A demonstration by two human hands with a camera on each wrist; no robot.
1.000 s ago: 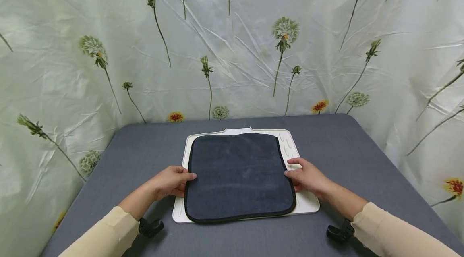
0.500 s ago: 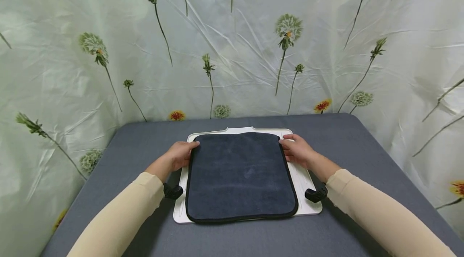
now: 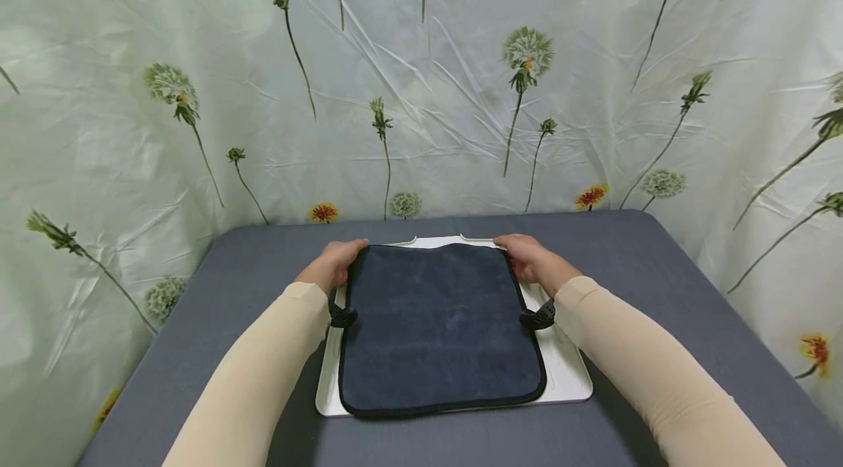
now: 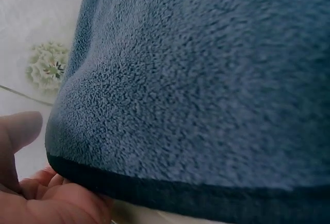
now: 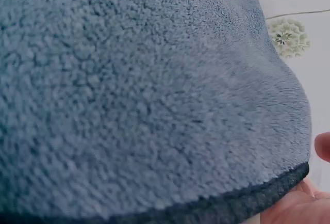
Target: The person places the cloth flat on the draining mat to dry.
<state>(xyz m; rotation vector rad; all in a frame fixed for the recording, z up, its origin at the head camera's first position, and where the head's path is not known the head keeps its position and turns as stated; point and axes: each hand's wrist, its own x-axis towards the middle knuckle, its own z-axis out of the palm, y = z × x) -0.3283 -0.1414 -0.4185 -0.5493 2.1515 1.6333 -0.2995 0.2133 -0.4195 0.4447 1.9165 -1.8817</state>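
Observation:
A dark blue plush cloth (image 3: 441,335) with a black bound edge lies over a white board (image 3: 569,379), covering most of it. My left hand (image 3: 337,262) is at the cloth's far left corner, its fingers at the underside of the edge. In the left wrist view the thumb (image 4: 26,130) stands apart from the plush. At the far right corner is my right hand (image 3: 530,258). The right wrist view shows its fingers (image 5: 294,208) below the black edge and its thumb (image 5: 324,145) off to the side. Some fingers of both hands are hidden beneath the cloth.
The board rests on a table with a grey cover (image 3: 263,262). Behind it and along the sides hangs a pale curtain (image 3: 435,86) printed with dandelions. Beige sleeves (image 3: 257,364) reach across the table on both sides. A black wrist device (image 3: 538,316) is on each wrist.
Both hands have slid away from me along the cloth's sides, from about mid-side to the far corners. The cloth and the board have stayed in place.

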